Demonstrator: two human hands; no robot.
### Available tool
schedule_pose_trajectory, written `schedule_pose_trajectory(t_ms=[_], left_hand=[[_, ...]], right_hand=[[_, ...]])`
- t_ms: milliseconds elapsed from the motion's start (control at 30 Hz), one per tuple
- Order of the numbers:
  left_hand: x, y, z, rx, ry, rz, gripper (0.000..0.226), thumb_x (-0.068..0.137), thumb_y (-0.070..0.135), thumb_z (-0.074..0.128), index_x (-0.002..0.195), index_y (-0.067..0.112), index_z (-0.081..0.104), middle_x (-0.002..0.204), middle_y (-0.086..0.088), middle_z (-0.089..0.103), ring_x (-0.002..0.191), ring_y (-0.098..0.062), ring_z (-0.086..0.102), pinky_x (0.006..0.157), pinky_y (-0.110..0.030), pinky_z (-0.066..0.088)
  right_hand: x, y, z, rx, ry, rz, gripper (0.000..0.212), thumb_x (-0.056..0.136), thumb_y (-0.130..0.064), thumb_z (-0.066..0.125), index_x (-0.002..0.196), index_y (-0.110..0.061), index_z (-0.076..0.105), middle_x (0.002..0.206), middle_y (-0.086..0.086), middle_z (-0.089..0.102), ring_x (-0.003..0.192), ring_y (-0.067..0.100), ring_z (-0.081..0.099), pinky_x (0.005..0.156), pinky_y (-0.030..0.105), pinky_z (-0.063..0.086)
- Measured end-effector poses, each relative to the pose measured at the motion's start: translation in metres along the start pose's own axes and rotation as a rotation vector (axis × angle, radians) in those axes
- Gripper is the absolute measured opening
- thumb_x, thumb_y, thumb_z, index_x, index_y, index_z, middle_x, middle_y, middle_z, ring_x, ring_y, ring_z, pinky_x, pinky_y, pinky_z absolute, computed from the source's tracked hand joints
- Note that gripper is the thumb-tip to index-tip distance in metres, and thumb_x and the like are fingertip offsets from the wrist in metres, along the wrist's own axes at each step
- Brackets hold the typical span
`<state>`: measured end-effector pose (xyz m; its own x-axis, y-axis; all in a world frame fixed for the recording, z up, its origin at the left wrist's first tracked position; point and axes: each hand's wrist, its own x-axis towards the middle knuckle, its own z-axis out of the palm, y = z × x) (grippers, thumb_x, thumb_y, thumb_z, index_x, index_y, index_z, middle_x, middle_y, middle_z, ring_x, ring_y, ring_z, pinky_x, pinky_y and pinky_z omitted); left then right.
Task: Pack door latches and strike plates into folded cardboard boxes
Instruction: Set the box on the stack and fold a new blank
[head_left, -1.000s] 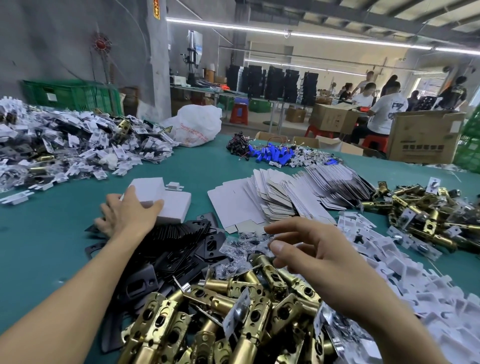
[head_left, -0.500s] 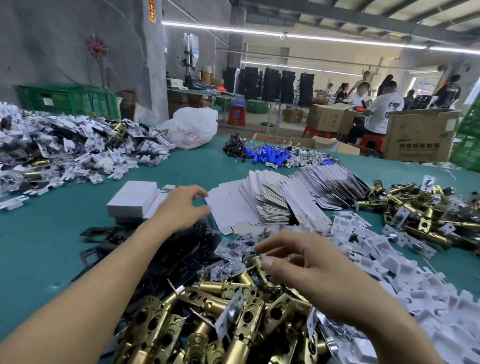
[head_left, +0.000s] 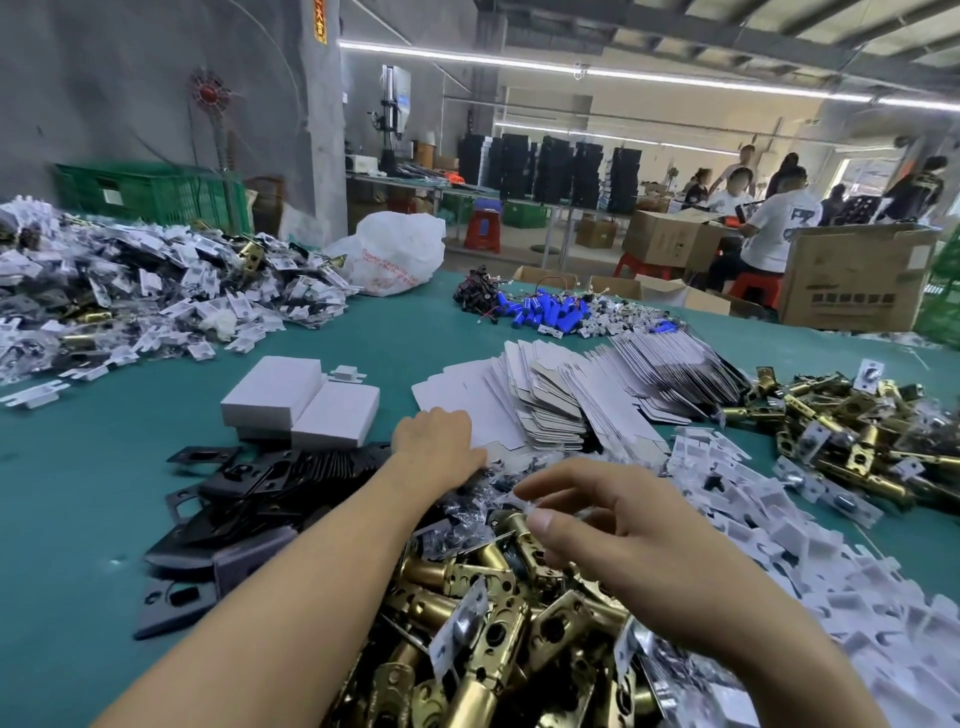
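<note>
1. Brass latches (head_left: 483, 613) lie heaped at the near centre of the green table (head_left: 78, 493), under both forearms.
2. Black strike plates (head_left: 260, 488) lie fanned just left of that heap, touching it.
3. Two folded white boxes (head_left: 301, 405) sit side by side just beyond the plates, closed.
4. Flat box blanks (head_left: 561, 405) are spread in an overlapping row at the centre, right of the boxes.
5. The left hand (head_left: 436, 447) reaches far over the plates and rests on the near left edge of the blanks. Its fingers are together and bent down; whether they pinch a blank cannot be told.
6. The right hand (head_left: 623, 540) hovers above the latches, fingers apart and loosely bent, with nothing plainly held.
7. Small clear bags (head_left: 467, 501) lie between the two hands, at the far edge of the heap.
8. White inserts (head_left: 779, 525) are strewn along the right, near the right hand.
9. A second latch pile (head_left: 857, 436) lies further right.
10. A mixed pile (head_left: 130, 301) covers the far left of the table.
11. Blue cylinders (head_left: 545, 312) and a white sack (head_left: 395, 249) lie at the far edge.
12. Brown cartons (head_left: 852, 280) and seated people (head_left: 774, 228) are beyond the table to the right.
</note>
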<state>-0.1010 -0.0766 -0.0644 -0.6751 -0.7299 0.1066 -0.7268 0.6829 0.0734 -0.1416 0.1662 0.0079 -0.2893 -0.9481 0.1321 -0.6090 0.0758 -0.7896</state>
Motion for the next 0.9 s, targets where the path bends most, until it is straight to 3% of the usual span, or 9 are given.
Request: schedule_pose_trajectory(t_ms=[133, 267, 367, 467, 600, 700, 767, 867, 900], left_hand=[[0.003, 0.002, 0.002, 0.023, 0.008, -0.033, 0.036, 0.099, 0.044, 0.055, 0.117, 0.013, 0.058, 0.119, -0.009, 0.060, 0.109, -0.033, 0.061, 0.076, -0.038, 0.045], [0.006, 0.006, 0.007, 0.189, 0.030, 0.020, 0.021, 0.101, 0.017, 0.054, 0.119, 0.011, 0.061, 0.116, -0.009, 0.061, 0.107, -0.034, 0.063, 0.071, -0.038, 0.044], [0.006, 0.010, 0.008, 0.305, 0.042, 0.127, 0.030, 0.093, -0.003, 0.053, 0.120, 0.009, 0.062, 0.120, -0.009, 0.065, 0.110, -0.033, 0.064, 0.067, -0.035, 0.041], [0.004, 0.016, 0.007, 0.367, 0.089, 0.203, 0.031, 0.093, -0.005, 0.051, 0.118, 0.009, 0.063, 0.117, -0.007, 0.069, 0.107, -0.032, 0.067, 0.051, -0.030, 0.036], [-0.003, 0.013, -0.010, 0.317, 0.210, 0.160, 0.026, 0.096, -0.003, 0.045, 0.118, 0.007, 0.056, 0.115, -0.009, 0.068, 0.105, -0.031, 0.067, 0.070, -0.036, 0.052], [-0.016, 0.016, -0.041, 0.276, 0.321, 0.156, 0.023, 0.098, 0.000, 0.044, 0.117, 0.009, 0.052, 0.113, -0.008, 0.065, 0.101, -0.030, 0.068, 0.065, -0.036, 0.050], [-0.031, 0.022, -0.059, 0.232, 0.395, 0.184, 0.020, 0.099, 0.001, 0.043, 0.115, 0.010, 0.051, 0.108, -0.007, 0.064, 0.094, -0.028, 0.068, 0.062, -0.037, 0.051], [-0.063, 0.036, -0.077, 0.188, 0.480, 0.288, 0.019, 0.099, 0.004, 0.040, 0.114, 0.012, 0.049, 0.101, -0.006, 0.062, 0.086, -0.028, 0.067, 0.054, -0.034, 0.041], [-0.075, 0.041, -0.080, 0.159, 0.499, 0.331, 0.017, 0.099, 0.006, 0.041, 0.113, 0.013, 0.049, 0.100, -0.006, 0.062, 0.085, -0.027, 0.067, 0.053, -0.033, 0.038]], right_hand=[[0.000, 0.000, -0.001, 0.028, 0.012, -0.001, 0.015, 0.090, -0.040, 0.065, 0.103, -0.049, 0.066, 0.097, -0.024, 0.068, 0.083, 0.006, 0.069, 0.077, 0.030, 0.057], [0.000, 0.000, -0.002, 0.019, 0.013, -0.003, 0.015, 0.090, -0.042, 0.064, 0.105, -0.046, 0.066, 0.097, -0.022, 0.069, 0.083, 0.007, 0.069, 0.076, 0.031, 0.057], [0.001, 0.000, -0.002, 0.003, 0.015, -0.011, 0.016, 0.090, -0.043, 0.064, 0.106, -0.045, 0.067, 0.100, -0.024, 0.068, 0.084, 0.008, 0.069, 0.081, 0.036, 0.058], [0.001, -0.001, -0.001, -0.003, 0.027, -0.001, 0.015, 0.090, -0.042, 0.064, 0.104, -0.044, 0.067, 0.099, -0.024, 0.068, 0.083, 0.008, 0.070, 0.077, 0.031, 0.058], [0.000, -0.003, -0.004, 0.029, 0.067, 0.005, 0.015, 0.088, -0.038, 0.064, 0.102, -0.040, 0.069, 0.092, -0.021, 0.070, 0.078, 0.004, 0.070, 0.062, 0.019, 0.054], [0.003, -0.001, -0.004, 0.089, 0.218, 0.031, 0.017, 0.089, -0.034, 0.065, 0.105, -0.041, 0.067, 0.089, -0.018, 0.071, 0.076, 0.005, 0.071, 0.062, 0.021, 0.053], [0.005, -0.001, -0.002, 0.174, 0.342, 0.087, 0.032, 0.087, -0.040, 0.067, 0.118, -0.036, 0.061, 0.089, -0.008, 0.072, 0.076, 0.010, 0.072, 0.069, 0.034, 0.058], [0.009, 0.001, -0.001, 0.213, 0.390, 0.199, 0.086, 0.067, -0.070, 0.065, 0.142, -0.039, 0.038, 0.107, -0.004, 0.070, 0.094, 0.016, 0.069, 0.087, 0.046, 0.056], [0.009, 0.001, 0.001, 0.226, 0.397, 0.214, 0.085, 0.069, -0.070, 0.066, 0.143, -0.041, 0.037, 0.111, -0.004, 0.069, 0.100, 0.018, 0.068, 0.090, 0.046, 0.054]])
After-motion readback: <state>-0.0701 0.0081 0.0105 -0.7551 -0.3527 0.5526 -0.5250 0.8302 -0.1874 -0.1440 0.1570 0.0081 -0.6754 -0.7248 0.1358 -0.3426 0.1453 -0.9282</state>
